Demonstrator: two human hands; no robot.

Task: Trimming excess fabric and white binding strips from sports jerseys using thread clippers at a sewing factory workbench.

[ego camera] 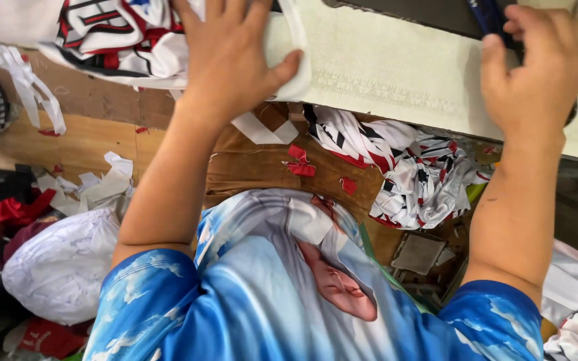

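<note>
White fabric piece [289, 60] lies flat on the worktable [396, 80], at its near edge, running off toward the far left corner where a bundle of red, black and white printed cloth [118, 33] is heaped. Left hand [225, 57] rests palm-down on the white piece, fingers spread apart, thumb out to the side, pressing, not clamped on anything. Right hand [536, 73] sits near the right end of the near edge, fingers curled loosely against a dark blue object [486, 15] next to a dark flat plate [423, 12]; cannot tell if it grips or just touches.

Progress, as a judgement: the piece looks laid out and held down for sewing, no stitching on it visible, so the work seems early. A heap of similar printed cloth [413, 170] sits on the floor below the table edge, with white scraps [85, 184] and red scraps [300, 162] on the brown boards.

Hidden: top of the dark plate and blue object cut off by the frame; left fingertips cut off too. Motion blur on both hands. What the cloth pieces are is hard to tell.
</note>
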